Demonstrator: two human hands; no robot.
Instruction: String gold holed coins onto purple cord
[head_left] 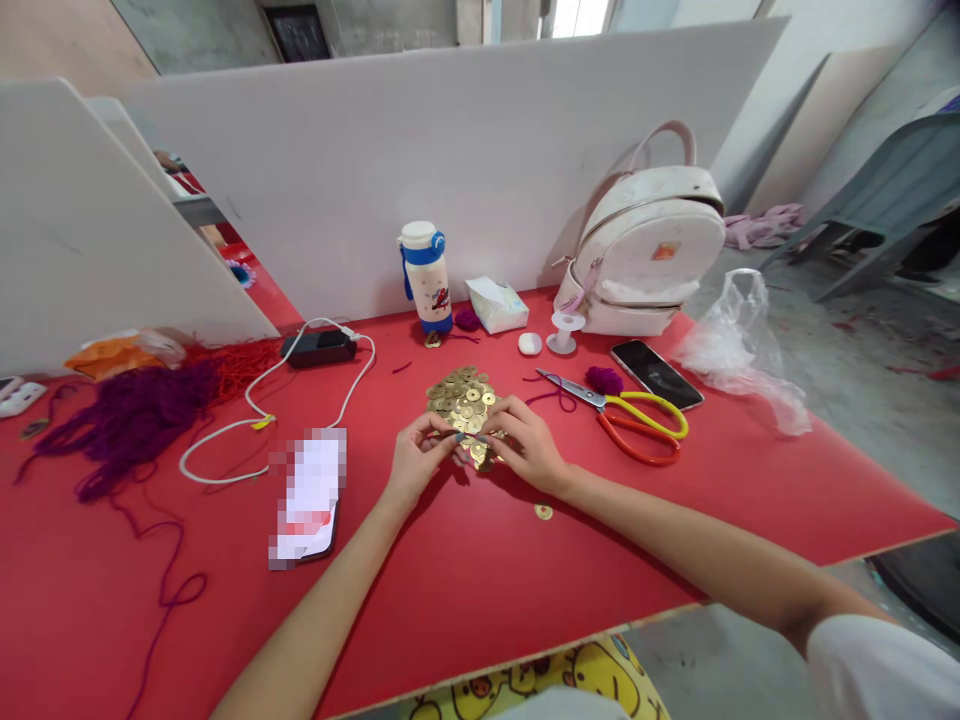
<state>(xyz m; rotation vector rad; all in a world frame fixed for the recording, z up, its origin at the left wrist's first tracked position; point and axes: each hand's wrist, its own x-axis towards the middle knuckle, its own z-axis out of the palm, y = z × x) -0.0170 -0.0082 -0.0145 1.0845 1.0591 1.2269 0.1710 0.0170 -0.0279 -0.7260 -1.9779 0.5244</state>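
My left hand (418, 460) and my right hand (531, 446) meet at the near side of a pile of gold-coloured coins (459, 388). Both are closed, thumb and fingers pinched together, with fingertips almost touching. What lies between them is too small and too covered to make out. Some of the coins show a hole in the middle. One loose coin (543, 512) rests on the red table (450, 610), just below my right wrist. Beyond my right hand lie scissors (600, 398) with yellow and red handles, beside a small purple yarn ball (604, 379).
Left of my hands are a phone (311, 495), a white cable (217, 480), a black power bank (321, 348) and tangled purple yarn (131, 420). A bottle (426, 280), tissue pack (499, 308), spool (562, 335), backpack (637, 250), black phone (657, 374) and plastic bag (739, 350) stand behind or right.
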